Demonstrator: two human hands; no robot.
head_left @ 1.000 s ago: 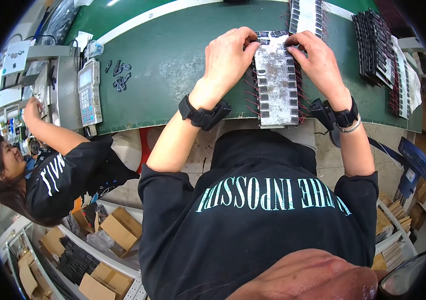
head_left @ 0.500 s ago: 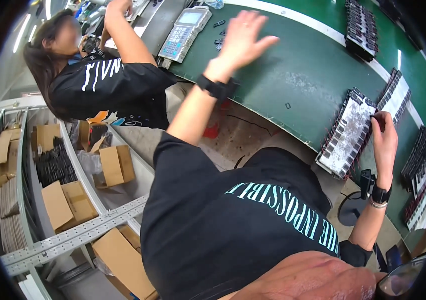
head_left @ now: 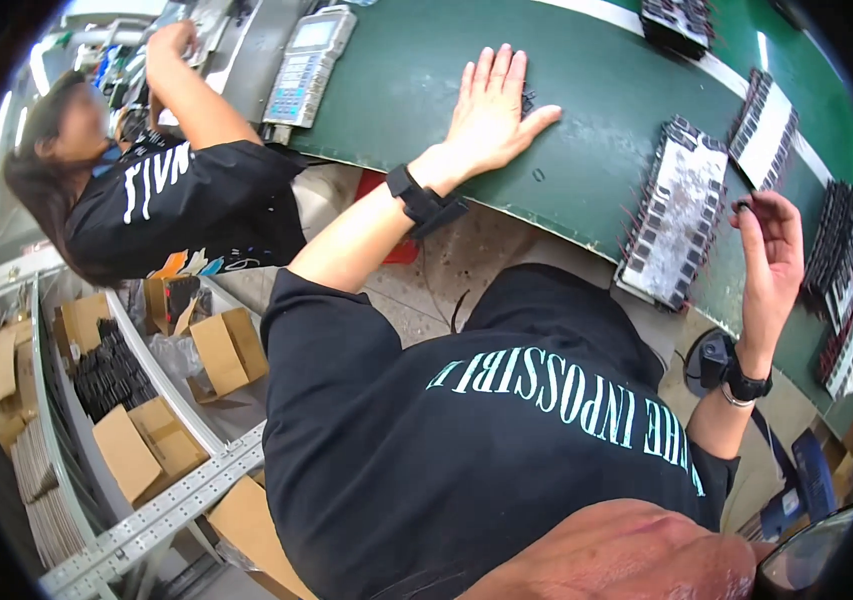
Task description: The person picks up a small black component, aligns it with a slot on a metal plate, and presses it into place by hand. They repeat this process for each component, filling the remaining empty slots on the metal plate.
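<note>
My left hand (head_left: 491, 118) lies palm down on the green work surface (head_left: 596, 115), fingers stretched out and thumb spread. Small black pieces (head_left: 528, 100) show between its index finger and thumb; anything beneath the palm is hidden. My right hand (head_left: 774, 240) pinches a small dark piece (head_left: 742, 206) between thumb and fingertip, too small to identify. Just left of it lies a long block with a worn whitish top (head_left: 681, 210), with rows of black square pieces down both long sides and thin red wires along its edges. A small black ring (head_left: 538, 175) lies apart on the surface.
Similar blocks lie beyond (head_left: 764, 130), at the far edge (head_left: 676, 22) and at right (head_left: 839, 240). A grey keypad device (head_left: 311, 70) is at far left. A co-worker in a black shirt (head_left: 186, 215) works beside me. Cardboard boxes (head_left: 151, 450) stand on racks at lower left.
My left hand has moved right and nearer me; the small black pieces are no longer beside the keypad device. My right hand has come away from the block's edge. The whole view has shifted.
</note>
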